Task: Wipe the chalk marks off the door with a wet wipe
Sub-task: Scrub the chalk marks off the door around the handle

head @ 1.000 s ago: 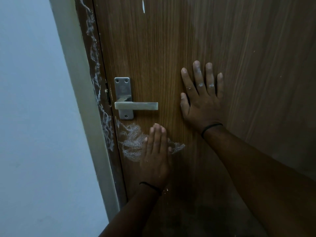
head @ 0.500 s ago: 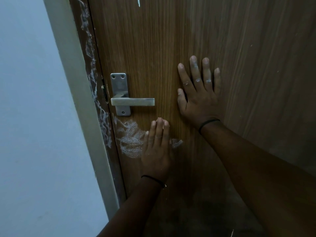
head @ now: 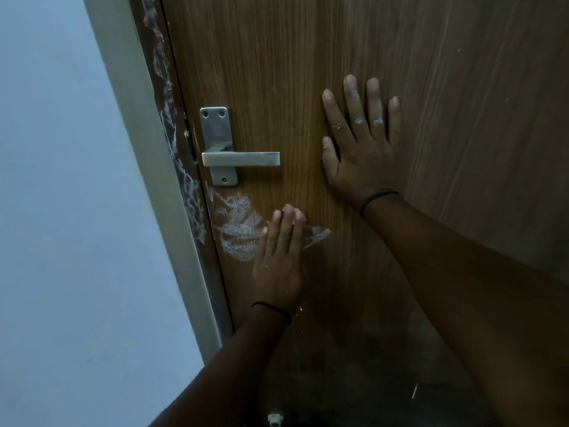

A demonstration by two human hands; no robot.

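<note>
Two hands flat against the wooden door [head: 308, 72], and both arms reach up from the bottom of the view. The right hand [head: 360, 143] is spread wide, fingers fanned and pointing up, palm pressed on the bare wood to the right of the lever handle [head: 240, 158]; pale smudges show on its knuckles, and a thin black band [head: 377, 197] circles the wrist. Down below the handle, the left hand [head: 281, 260] lies with its fingers straight and close together, tips pointing up, pressed over the chalk marks [head: 238, 229]. Whether a wet wipe sits under that palm, you can't tell; nothing shows around its edges. That white scribbled patch sits just under the handle plate, spilling out to the left of the left hand, with a smaller wisp poking out on its right. More chalk streaks [head: 172, 118] run down the dark door frame at the left, beside a pale wall [head: 61, 211]. Another black band [head: 272, 309] rings the left wrist.
</note>
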